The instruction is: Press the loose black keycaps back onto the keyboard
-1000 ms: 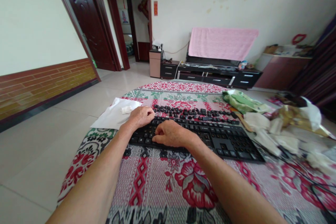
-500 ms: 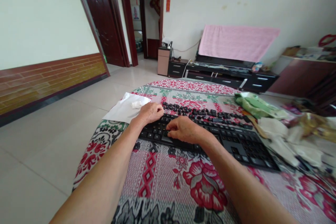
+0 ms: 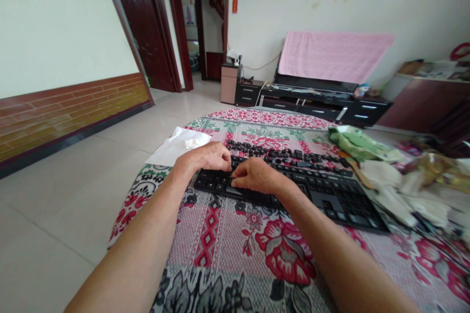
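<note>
A black keyboard (image 3: 326, 200) lies on the patterned tablecloth, with keys gone from parts of it. Over its left part, my left hand (image 3: 213, 155) is closed with the fingers bent down toward the keys; whatever sits at the fingertips is hidden. Just to the right, my right hand (image 3: 255, 176) is closed in a pinch low over the keyboard, thumb and fingertips near the space bar. Anything between them is too small to make out. Behind the keyboard, loose black keycaps (image 3: 275, 154) lie in uneven rows.
A white sheet (image 3: 171, 149) with a crumpled white tissue (image 3: 191, 144) lies left of the keyboard. On the right are a green bag (image 3: 363, 146) and a heap of pale cloths (image 3: 389, 190). Farther off stands a black cabinet (image 3: 282, 105) below a pink towel (image 3: 334, 56).
My left hand has moved slightly right, its fingers now lower over the keys and closer to my right hand. My right hand stays nearly in place. The view has shifted slightly.
</note>
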A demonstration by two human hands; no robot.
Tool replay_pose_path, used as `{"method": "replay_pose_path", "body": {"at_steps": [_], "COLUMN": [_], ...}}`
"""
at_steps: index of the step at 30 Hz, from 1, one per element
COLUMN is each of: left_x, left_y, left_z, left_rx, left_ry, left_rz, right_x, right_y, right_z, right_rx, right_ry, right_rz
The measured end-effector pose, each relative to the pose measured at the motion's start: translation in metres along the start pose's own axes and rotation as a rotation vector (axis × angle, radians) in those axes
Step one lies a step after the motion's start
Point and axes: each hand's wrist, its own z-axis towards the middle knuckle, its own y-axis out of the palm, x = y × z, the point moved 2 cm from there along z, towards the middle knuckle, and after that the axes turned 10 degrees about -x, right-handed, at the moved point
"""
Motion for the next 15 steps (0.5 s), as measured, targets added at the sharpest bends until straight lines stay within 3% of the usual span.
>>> {"method": "replay_pose_path", "body": {"at_steps": [2,5,15], "left_x": [0.005,0.007,0.003], "left_y": [0.002,0.007,0.012], "left_z": [-0.005,-0.007,-0.001], "left_rx": [-0.116,-0.184,-0.206], "left_ry": [-0.021,-0.021,-0.076], "left_rz": [0.007,-0.007,-0.069], "right_x": [0.001,0.004,0.011], "right_y": [0.001,0.002,0.004], "right_z": [0.001,0.001,0.002], "right_rx": [0.009,0.019,0.023], "right_ry": [0.011,0.027,0.067], "right_rz": [0.009,0.036,0.116]}}
